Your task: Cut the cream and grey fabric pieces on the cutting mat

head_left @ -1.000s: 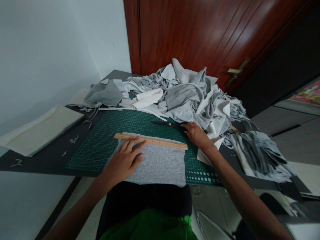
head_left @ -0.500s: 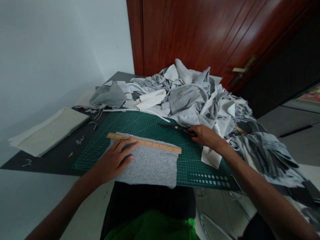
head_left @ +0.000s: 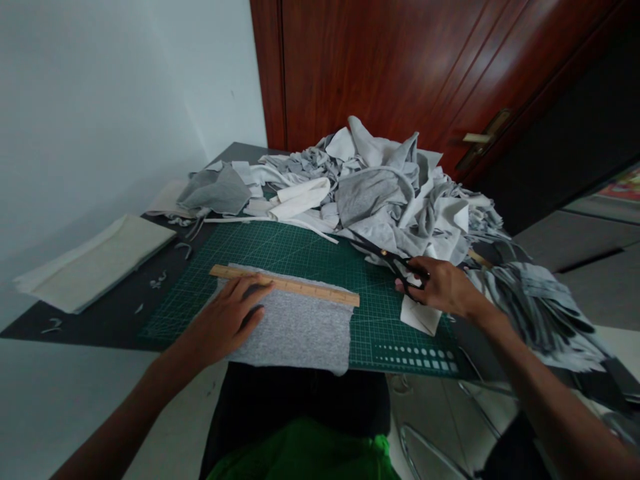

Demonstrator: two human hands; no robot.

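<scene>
My left hand (head_left: 230,319) lies flat with fingers stretched on a grey fabric piece (head_left: 300,330), fingertips touching a wooden ruler (head_left: 285,285) laid along the fabric's far edge. Both rest on a green cutting mat (head_left: 300,250). My right hand (head_left: 443,287) is closed round the handles of black scissors (head_left: 387,257), lifted off the mat at its right side, blades pointing toward the far left. A white fabric scrap (head_left: 423,317) lies under that hand.
A big heap of grey and white fabric offcuts (head_left: 380,190) covers the back and right of the dark table. Folded cream cloth (head_left: 95,260) lies at the left. A red-brown wooden door (head_left: 400,67) with a handle stands behind.
My right hand has closed on the scissors and lifted them off the mat, drawing them right and toward me. The left hand stays on the fabric and ruler.
</scene>
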